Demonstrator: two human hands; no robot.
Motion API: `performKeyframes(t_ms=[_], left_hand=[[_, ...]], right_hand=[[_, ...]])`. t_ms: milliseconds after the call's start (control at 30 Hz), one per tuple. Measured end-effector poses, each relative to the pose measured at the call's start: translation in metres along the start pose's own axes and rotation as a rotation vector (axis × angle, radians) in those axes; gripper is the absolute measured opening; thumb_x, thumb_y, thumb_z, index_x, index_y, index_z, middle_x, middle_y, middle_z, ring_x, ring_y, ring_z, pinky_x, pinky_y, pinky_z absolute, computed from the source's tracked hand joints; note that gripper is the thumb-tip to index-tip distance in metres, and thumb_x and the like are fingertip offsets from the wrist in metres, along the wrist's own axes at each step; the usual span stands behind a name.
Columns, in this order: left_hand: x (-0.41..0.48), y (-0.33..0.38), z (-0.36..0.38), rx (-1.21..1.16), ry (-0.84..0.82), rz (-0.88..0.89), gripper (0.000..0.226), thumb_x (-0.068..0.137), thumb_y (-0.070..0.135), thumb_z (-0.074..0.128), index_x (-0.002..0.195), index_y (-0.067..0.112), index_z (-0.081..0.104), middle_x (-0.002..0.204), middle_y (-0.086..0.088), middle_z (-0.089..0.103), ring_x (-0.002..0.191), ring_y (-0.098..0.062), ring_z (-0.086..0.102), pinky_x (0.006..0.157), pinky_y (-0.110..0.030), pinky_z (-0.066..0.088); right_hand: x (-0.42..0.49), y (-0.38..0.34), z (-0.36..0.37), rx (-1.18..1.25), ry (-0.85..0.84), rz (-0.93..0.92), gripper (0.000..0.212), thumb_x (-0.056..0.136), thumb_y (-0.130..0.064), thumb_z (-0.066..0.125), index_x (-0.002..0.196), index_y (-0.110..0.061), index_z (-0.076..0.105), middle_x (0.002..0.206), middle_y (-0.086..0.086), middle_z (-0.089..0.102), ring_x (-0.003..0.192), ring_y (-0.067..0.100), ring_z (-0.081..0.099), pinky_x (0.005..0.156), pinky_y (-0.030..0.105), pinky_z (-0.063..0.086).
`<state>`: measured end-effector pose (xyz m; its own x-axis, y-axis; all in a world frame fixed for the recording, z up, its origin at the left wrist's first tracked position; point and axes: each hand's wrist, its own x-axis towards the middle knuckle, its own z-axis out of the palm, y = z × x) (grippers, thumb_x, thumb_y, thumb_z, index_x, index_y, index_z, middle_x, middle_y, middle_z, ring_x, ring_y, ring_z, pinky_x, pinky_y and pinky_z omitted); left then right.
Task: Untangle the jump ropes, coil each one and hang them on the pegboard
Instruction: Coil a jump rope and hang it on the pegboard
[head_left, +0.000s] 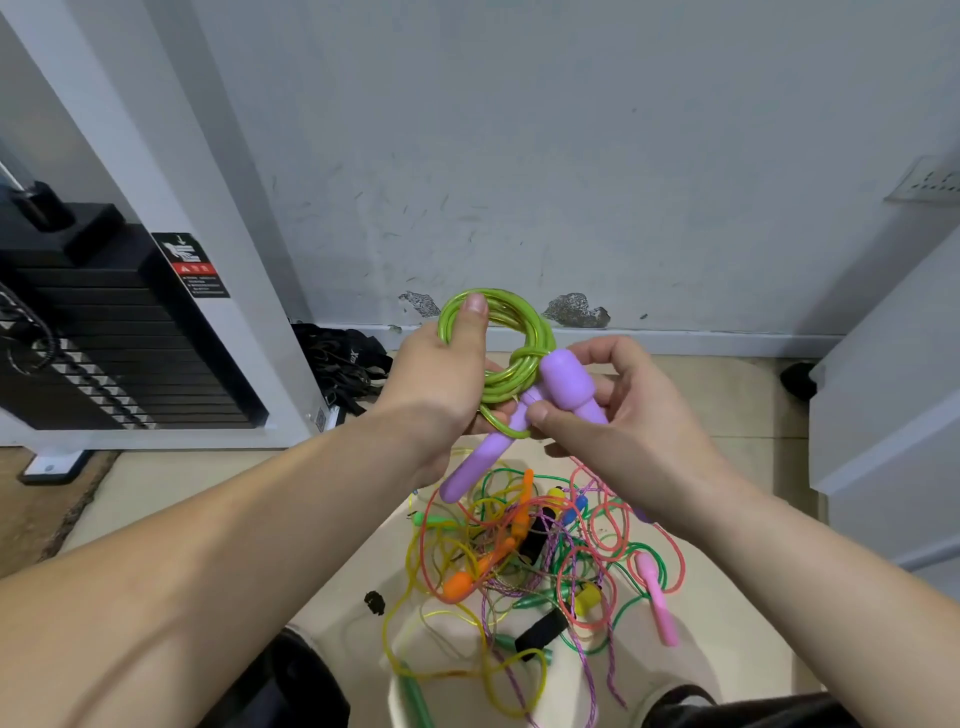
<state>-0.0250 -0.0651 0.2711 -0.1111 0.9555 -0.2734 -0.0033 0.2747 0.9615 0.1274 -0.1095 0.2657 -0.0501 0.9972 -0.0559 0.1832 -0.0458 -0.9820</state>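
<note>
Wall fills the upper half of the view, scuffed and grey, with no pegboard anywhere in sight, so hanging looks to be a later step. To the left stands a weight machine, its black plates stacked, and a bundle of black straps lies at its foot. A pale floor mat spreads below, and on it, between the person's knees, sits the heap of jump ropes: red, green, yellow and purple-speckled cords knotted together, with an orange handle and a pink handle poking out. That heap seems to be most of the work left. Raised above it, both hands work on one rope that is already free. The left hand grips the green rope, which is wound into a round coil, with the thumb laid over the top of the loops, probably to stop them springing apart. The right hand pinches a purple handle between thumb and curled fingers just beside the coil, where a turn of cord crosses the loops, likely to bind the bundle shut. The second purple handle hangs down below the hands. A small black piece lies alone on the mat, left of the heap.
</note>
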Motion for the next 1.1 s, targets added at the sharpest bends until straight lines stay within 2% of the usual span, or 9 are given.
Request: performKeyframes(t_ms=[200, 367, 467, 533, 633, 733, 800, 1000, 1100], left_hand=[[0.006, -0.004, -0.002, 0.176, 0.059, 0.049, 0.053, 0.102, 0.064, 0.039, 0.094, 0.018, 0.064, 0.074, 0.0, 0.074, 0.062, -0.027, 0.072, 0.063, -0.035, 0.058], [0.011, -0.004, -0.007, 0.388, 0.098, 0.174, 0.065, 0.095, 0.075, 0.033, 0.11, 0.019, 0.063, 0.099, -0.01, 0.07, 0.094, -0.033, 0.068, 0.08, -0.041, 0.058], [0.006, -0.002, -0.005, 0.3, 0.085, 0.033, 0.057, 0.102, 0.065, 0.037, 0.116, 0.015, 0.061, 0.091, -0.006, 0.068, 0.068, -0.025, 0.066, 0.05, -0.028, 0.053], [0.002, 0.0, -0.004, 0.195, 0.052, -0.04, 0.055, 0.103, 0.063, 0.04, 0.121, 0.015, 0.06, 0.09, -0.006, 0.067, 0.055, -0.025, 0.066, 0.047, -0.031, 0.055], [-0.002, 0.002, -0.002, 0.053, 0.018, -0.154, 0.051, 0.103, 0.062, 0.043, 0.113, 0.016, 0.061, 0.083, 0.0, 0.066, 0.044, -0.021, 0.065, 0.049, -0.035, 0.062], [-0.004, 0.001, -0.003, -0.034, -0.003, -0.225, 0.052, 0.1, 0.065, 0.045, 0.107, 0.015, 0.059, 0.082, 0.003, 0.065, 0.045, -0.025, 0.066, 0.062, -0.038, 0.065], [-0.003, 0.001, -0.004, -0.042, -0.019, -0.196, 0.051, 0.1, 0.065, 0.046, 0.106, 0.015, 0.058, 0.086, 0.003, 0.068, 0.047, -0.026, 0.067, 0.061, -0.038, 0.064], [0.001, 0.0, -0.004, -0.012, -0.104, -0.132, 0.051, 0.1, 0.062, 0.05, 0.097, 0.011, 0.059, 0.084, -0.001, 0.067, 0.054, -0.023, 0.066, 0.063, -0.042, 0.063], [0.003, 0.0, -0.007, 0.049, -0.142, -0.161, 0.05, 0.099, 0.063, 0.051, 0.097, 0.014, 0.061, 0.094, -0.004, 0.062, 0.063, -0.021, 0.066, 0.062, -0.041, 0.062]], right_hand=[[-0.004, -0.003, -0.005, -0.044, 0.054, 0.004, 0.022, 0.088, -0.007, 0.077, 0.102, -0.009, 0.061, 0.073, -0.008, 0.078, 0.073, 0.013, 0.071, 0.074, 0.027, 0.056], [-0.008, -0.01, -0.005, -0.071, -0.009, 0.014, 0.005, 0.091, 0.001, 0.068, 0.091, -0.004, 0.069, 0.085, -0.003, 0.08, 0.094, 0.035, 0.072, 0.085, 0.053, 0.06], [-0.01, -0.007, -0.003, -0.066, 0.009, 0.02, 0.003, 0.09, -0.004, 0.073, 0.09, -0.006, 0.07, 0.081, -0.006, 0.08, 0.076, 0.039, 0.065, 0.072, 0.045, 0.059], [-0.013, -0.004, 0.004, -0.053, 0.022, 0.03, 0.006, 0.09, -0.007, 0.074, 0.089, -0.009, 0.068, 0.081, -0.009, 0.079, 0.059, 0.024, 0.048, 0.053, 0.026, 0.044], [-0.012, 0.003, 0.012, -0.03, 0.095, 0.046, 0.007, 0.091, -0.012, 0.072, 0.089, -0.015, 0.067, 0.085, -0.004, 0.08, 0.053, 0.014, 0.044, 0.049, 0.022, 0.038], [-0.01, 0.004, 0.016, -0.015, 0.093, 0.087, 0.011, 0.093, -0.014, 0.071, 0.101, -0.011, 0.062, 0.091, 0.0, 0.079, 0.064, 0.021, 0.066, 0.07, 0.039, 0.061], [-0.011, 0.003, 0.017, 0.051, 0.075, 0.107, 0.019, 0.094, -0.008, 0.069, 0.108, -0.003, 0.056, 0.094, 0.004, 0.079, 0.089, 0.035, 0.072, 0.089, 0.055, 0.059], [-0.016, -0.005, 0.011, 0.091, 0.037, 0.108, 0.031, 0.087, -0.014, 0.078, 0.104, -0.001, 0.056, 0.096, 0.019, 0.076, 0.083, 0.026, 0.063, 0.099, 0.064, 0.049], [-0.016, -0.006, 0.008, 0.05, 0.013, 0.103, 0.022, 0.087, -0.011, 0.079, 0.093, -0.009, 0.057, 0.096, 0.015, 0.077, 0.078, 0.019, 0.06, 0.088, 0.049, 0.054]])
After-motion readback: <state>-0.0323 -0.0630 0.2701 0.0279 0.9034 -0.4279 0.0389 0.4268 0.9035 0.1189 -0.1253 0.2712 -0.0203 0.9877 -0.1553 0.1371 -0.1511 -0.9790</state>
